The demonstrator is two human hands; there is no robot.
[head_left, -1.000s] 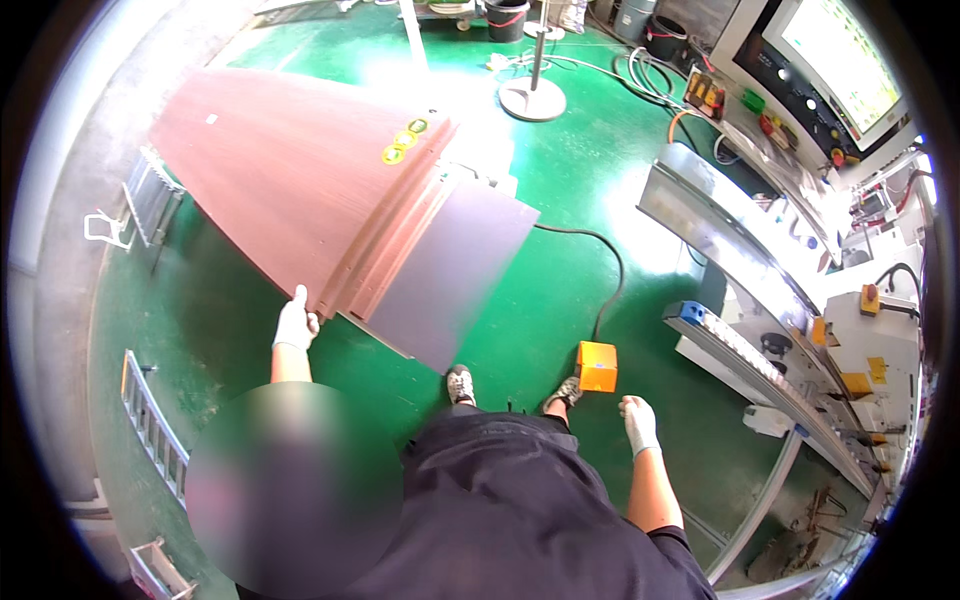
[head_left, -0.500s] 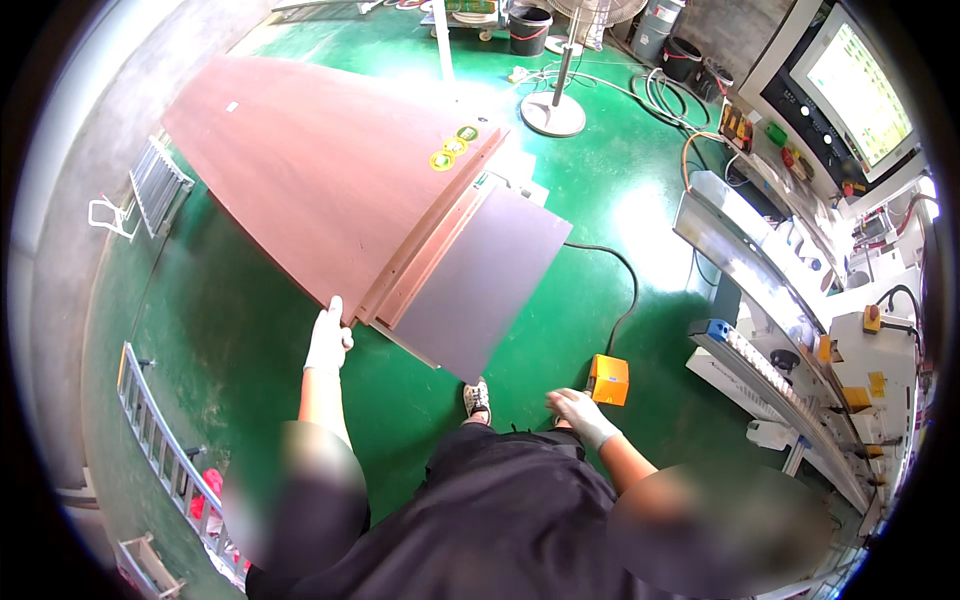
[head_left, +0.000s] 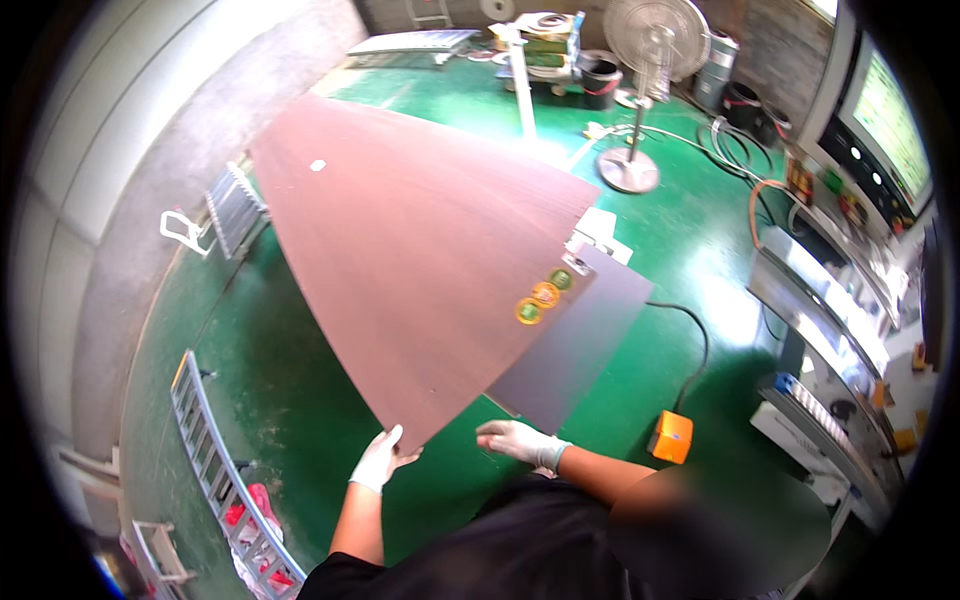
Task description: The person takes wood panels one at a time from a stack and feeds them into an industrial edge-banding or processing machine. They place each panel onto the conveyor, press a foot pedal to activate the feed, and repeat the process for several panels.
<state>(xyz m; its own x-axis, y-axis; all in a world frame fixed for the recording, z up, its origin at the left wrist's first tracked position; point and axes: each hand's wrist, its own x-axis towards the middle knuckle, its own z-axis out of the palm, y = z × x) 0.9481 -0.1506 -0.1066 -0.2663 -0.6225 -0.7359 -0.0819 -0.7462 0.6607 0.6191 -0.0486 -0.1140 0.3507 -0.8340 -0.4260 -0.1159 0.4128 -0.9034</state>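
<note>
A large brown panel (head_left: 420, 260) slants across the middle, its near end overlapping a dark grey sheet (head_left: 575, 350). Three round green and orange stickers (head_left: 545, 294) mark the panel near that end. At its near left corner, my gloved left hand (head_left: 383, 460) has its thumb on top and fingers at the edge. My right hand (head_left: 522, 441), also in a white glove, is in the air just short of the grey sheet's near corner, fingers stretched toward the panel and holding nothing. Whatever supports the panel is mostly hidden under it.
An orange foot pedal (head_left: 671, 437) with a black cable sits on the green floor at right. Beyond it stands a machine with a metal bed (head_left: 815, 300) and screen. A ladder (head_left: 220, 450) lies at left; a stand fan (head_left: 632, 170) is at the back.
The brown panel has slid toward me and now covers part of the grey sheet. My left hand came back with its corner; my right hand moved leftward to the panel. The view has shifted.
</note>
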